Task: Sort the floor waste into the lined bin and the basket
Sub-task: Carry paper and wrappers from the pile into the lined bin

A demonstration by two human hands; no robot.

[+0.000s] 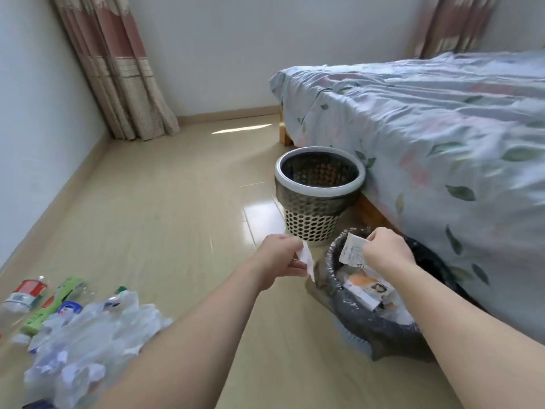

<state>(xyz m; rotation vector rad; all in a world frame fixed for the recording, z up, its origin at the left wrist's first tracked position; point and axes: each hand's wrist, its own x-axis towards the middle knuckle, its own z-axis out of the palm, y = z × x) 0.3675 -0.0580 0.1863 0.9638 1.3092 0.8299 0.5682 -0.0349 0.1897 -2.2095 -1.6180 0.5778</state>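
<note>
Right hand (383, 249) pinches a paper scrap (351, 250) over the lined bin (380, 329); left hand (280, 258) grips another piece (306, 256).

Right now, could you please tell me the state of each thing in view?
Lined bin: upright, holds paper waste.
Basket: upright, looks empty.
Left hand: pinches white paper scrap.
Right hand: holds printed slip over bin.
Plastic bottles: lying on floor.

lined bin (348, 317): near, dark liner, paper scraps inside
basket (312, 214): perforated, upright beside the bed
floor waste (85, 335): bottles, crumpled plastic, lower left
</note>
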